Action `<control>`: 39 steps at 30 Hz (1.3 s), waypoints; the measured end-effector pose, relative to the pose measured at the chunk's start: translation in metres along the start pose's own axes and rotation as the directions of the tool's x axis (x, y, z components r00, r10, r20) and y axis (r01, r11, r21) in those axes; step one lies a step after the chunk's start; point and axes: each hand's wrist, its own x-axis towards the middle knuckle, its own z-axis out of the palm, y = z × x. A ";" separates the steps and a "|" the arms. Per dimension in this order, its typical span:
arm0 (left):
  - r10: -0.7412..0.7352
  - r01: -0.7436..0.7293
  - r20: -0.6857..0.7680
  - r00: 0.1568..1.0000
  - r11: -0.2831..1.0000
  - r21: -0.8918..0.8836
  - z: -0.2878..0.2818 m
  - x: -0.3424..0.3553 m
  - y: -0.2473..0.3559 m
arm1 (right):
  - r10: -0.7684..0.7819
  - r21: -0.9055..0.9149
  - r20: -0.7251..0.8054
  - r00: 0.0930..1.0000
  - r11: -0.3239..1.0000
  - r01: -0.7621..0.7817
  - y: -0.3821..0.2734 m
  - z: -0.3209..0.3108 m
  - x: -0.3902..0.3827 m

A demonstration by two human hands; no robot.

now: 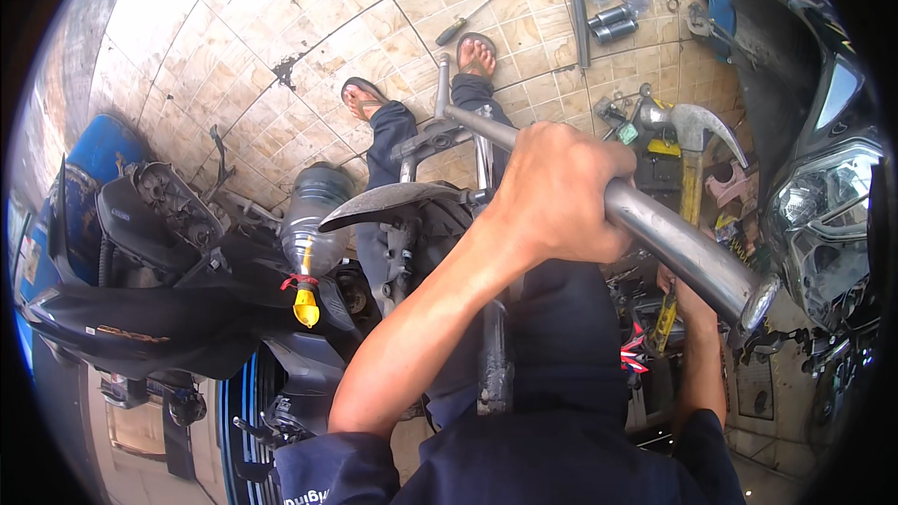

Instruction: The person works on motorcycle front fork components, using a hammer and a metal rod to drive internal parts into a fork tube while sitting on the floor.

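Note:
My left hand is closed round a thick grey metal tube that slants across the view. Its near end flares into a shiny rim, while the far end meets a thinner bent arm. On the right, my right hand is partly hidden but wraps the yellow handle of a claw hammer, whose head points up. A curved grey fender and a metal fork assembly stand between my legs, below the left wrist. An upright dark tube shows beneath my left forearm.
Black scooter bodywork and a clear plastic bottle with a yellow cap lie left. At right stands a motorcycle with a headlight. On the tiles are a screwdriver, a long pipe and black cylinders.

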 end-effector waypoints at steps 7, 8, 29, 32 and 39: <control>-0.014 0.014 -0.019 1.000 1.000 -0.008 -0.009 -0.001 -0.001 | 0.058 -0.119 -0.048 0.997 0.991 -0.063 0.013 0.000 0.001; -0.018 0.018 -0.022 1.000 1.000 -0.013 -0.010 -0.002 -0.002 | 0.101 -0.051 -0.094 0.990 0.993 -0.106 0.005 0.010 -0.003; -0.094 0.091 -0.149 0.984 0.995 -0.029 -0.049 0.000 0.001 | -0.516 -0.004 -0.033 0.856 0.856 0.517 -0.134 -0.011 -0.143; -0.111 0.115 -0.117 0.987 0.993 0.023 -0.048 0.007 0.007 | -0.779 0.087 -0.129 0.614 0.608 0.789 -0.170 -0.037 -0.201; -0.125 0.125 -0.193 0.973 0.992 -0.017 -0.047 -0.017 0.009 | -0.743 -0.083 0.076 0.664 0.659 0.747 -0.156 -0.005 -0.194</control>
